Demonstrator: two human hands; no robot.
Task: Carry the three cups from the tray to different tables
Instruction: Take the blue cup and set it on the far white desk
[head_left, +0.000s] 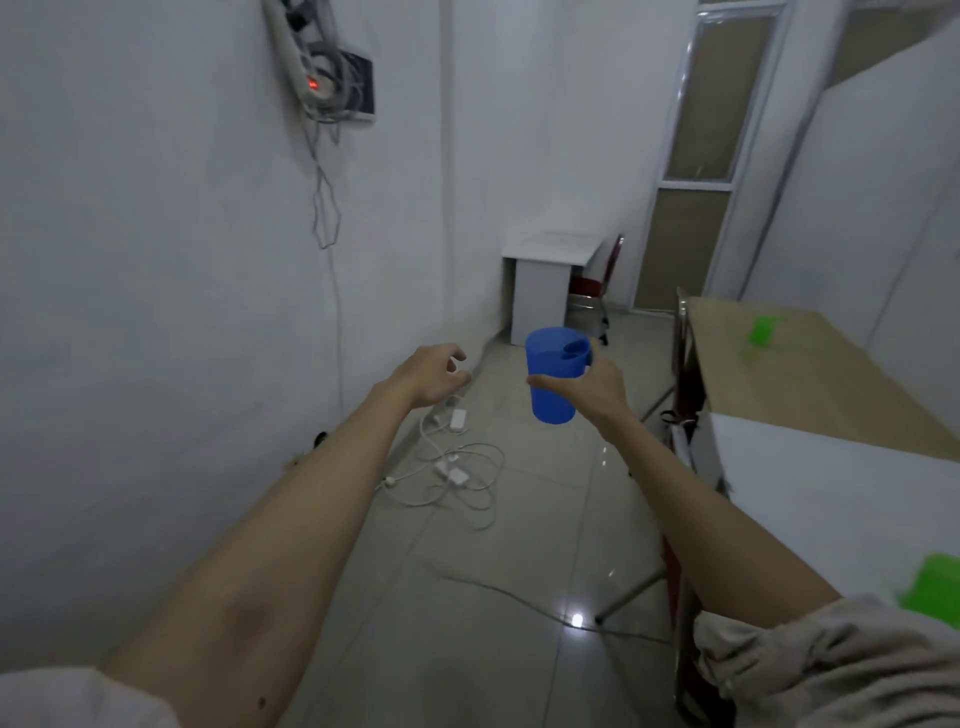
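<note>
1. Blue plastic cup (555, 384), upright, held in mid-air over tiled floor (519, 519); right hand (592, 389) fingers curled around its side and handle.
2. Left hand (431, 376), holding nothing, fingers loosely curled, apart.
3. Green cup (761, 332), blurred, on tan table (810, 384) at right.
4. Small white table (550, 254) against far wall.
5. White cables (457, 473) on floor.

The bright green object (935, 582) at the right edge was cut off by the frame; its shape could not be determined. The small green plastic cup (761, 332) on the light wooden table (810, 384) was blurred. The right hand (597, 389) hid the translucent blue plastic cup's (553, 379) handle side.
</note>
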